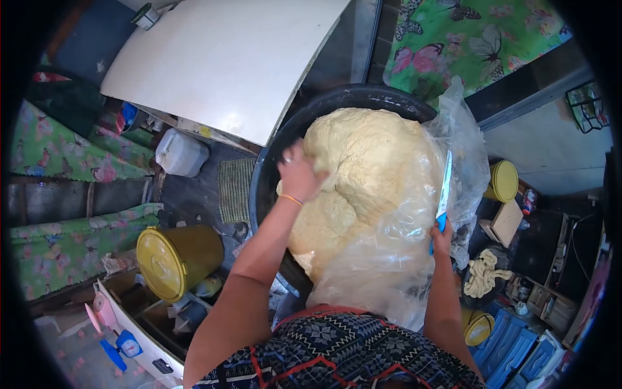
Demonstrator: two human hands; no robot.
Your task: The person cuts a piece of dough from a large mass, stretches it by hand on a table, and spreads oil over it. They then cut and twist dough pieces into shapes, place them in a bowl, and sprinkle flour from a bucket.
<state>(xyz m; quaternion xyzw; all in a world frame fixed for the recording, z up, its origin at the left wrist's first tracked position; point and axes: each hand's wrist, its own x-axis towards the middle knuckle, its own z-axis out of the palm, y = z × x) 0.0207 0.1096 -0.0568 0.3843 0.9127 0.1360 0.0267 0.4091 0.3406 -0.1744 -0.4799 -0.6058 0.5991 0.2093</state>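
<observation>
Watching the head feed here and the biggest thing by far is the dough [363,162], a huge pale lump heaped up inside a black tub [272,168] and bulging well above its rim. A clear plastic sheet [389,259] is draped over the right and near side of the dough and hangs down toward the person's patterned shirt [337,353]. Behind the tub there's a big white board [227,58] leaning at an angle, and butterfly-print cloth [466,39] up top right with more of it on the left. Down on the left sits a yellow bucket [178,259] tipped on its side with its lid facing me, and further back a white jerrycan [181,152]. Another yellow bucket [504,180] is off to the right, just past the plastic, with a bowl of dough strips [486,272] lower down on that side. Left hand [299,172] is pressed flat against the left flank of the dough, fingers loosely curled onto it, touching but not gripping anything. Right hand [442,238] is wrapped tight around the blue handle of a knife [444,188], blade pointing up along the plastic at the dough's right edge. Bottom left corner has a small pink and blue scale [113,330].
</observation>
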